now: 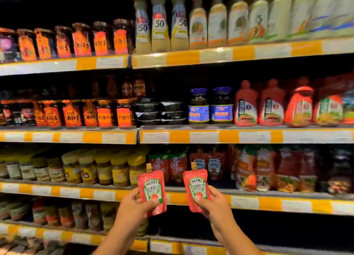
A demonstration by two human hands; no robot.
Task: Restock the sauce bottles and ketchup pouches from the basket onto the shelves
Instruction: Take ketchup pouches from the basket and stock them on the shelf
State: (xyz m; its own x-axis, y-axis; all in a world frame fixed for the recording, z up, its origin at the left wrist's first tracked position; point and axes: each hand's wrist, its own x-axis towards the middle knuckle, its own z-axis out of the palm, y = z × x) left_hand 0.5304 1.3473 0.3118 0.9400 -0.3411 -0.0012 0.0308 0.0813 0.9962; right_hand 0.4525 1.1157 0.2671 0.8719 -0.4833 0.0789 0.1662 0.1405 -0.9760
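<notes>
Here left hand (134,203) pinches ketchup pouch (152,192), right hand (212,202) another pouch (197,189) — both before shelf edge (249,202).

L hand (132,205) & R hand (212,203) hold pouches side by side, before shelf (249,202) w/ pouches behind.

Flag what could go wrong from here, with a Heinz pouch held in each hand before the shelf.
1. Both hands are full: left hand and right hand each pinch a Heinz ketchup pouch, so neither can steady the shelf stock.
2. The shelved Heinz pouches stand upright close behind; pushing new ones in may topple them.
3. The yellow-lidded jars crowd the left side; a pouch could land in the wrong row.
</notes>
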